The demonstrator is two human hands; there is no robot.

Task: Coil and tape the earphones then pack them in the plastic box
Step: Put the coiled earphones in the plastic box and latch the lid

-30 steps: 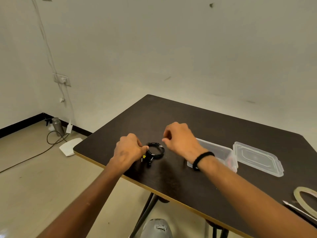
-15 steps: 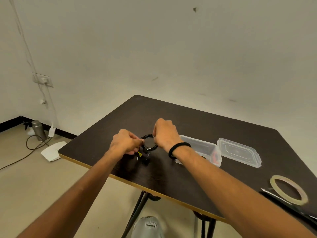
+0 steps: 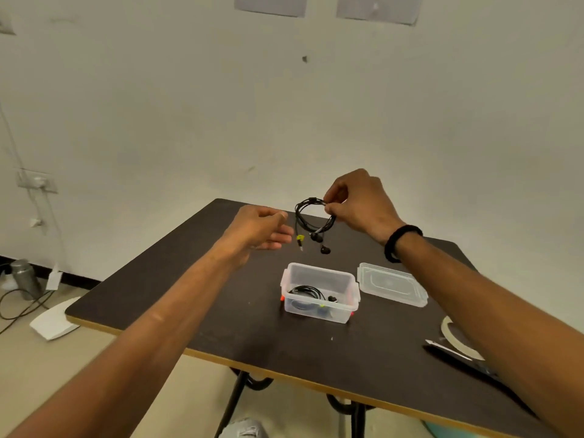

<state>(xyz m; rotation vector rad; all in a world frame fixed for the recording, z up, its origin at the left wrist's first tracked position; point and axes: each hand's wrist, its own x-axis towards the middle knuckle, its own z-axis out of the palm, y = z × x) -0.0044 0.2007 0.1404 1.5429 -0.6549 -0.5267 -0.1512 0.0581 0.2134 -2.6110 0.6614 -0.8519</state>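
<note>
At the far left, on the floor (image 3: 94,390) beside the bench (image 3: 221,327), there are a metal bottle (image 3: 23,278), some cables and a flat white object; they take no part in the work.

Next comes the left hand (image 3: 259,227). It hovers above the bench, just beside the coil, and holds nothing. Its fingers (image 3: 278,238) are loosely bent and relaxed, so I judge it as open.

In the middle, the earphones (image 3: 311,216) hang in the air as a round black coil. The two earbuds and the plug with a small yellow tag dangle below the coil, above the bench surface. The right hand (image 3: 358,205) pinches the right side of this coil between thumb and fingers. On its wrist is a black band (image 3: 401,241).

Below, nearer to the person, stands the plastic box (image 3: 320,292), open. Inside it already lies another black coiled cable with small earbuds. Just to the right of the box the lid (image 3: 390,284) lies flat on the bench, apart from it. At the right edge the tape roll (image 3: 448,328) is partly hidden by the right forearm, and a thin tool lies close to it.

About the progress: the coiling of this pair seems finished. If tape is already around the coil, I cannot tell; it is too small to see. What remains is probably to put this coil into the box, and perhaps to close the lid.
</note>
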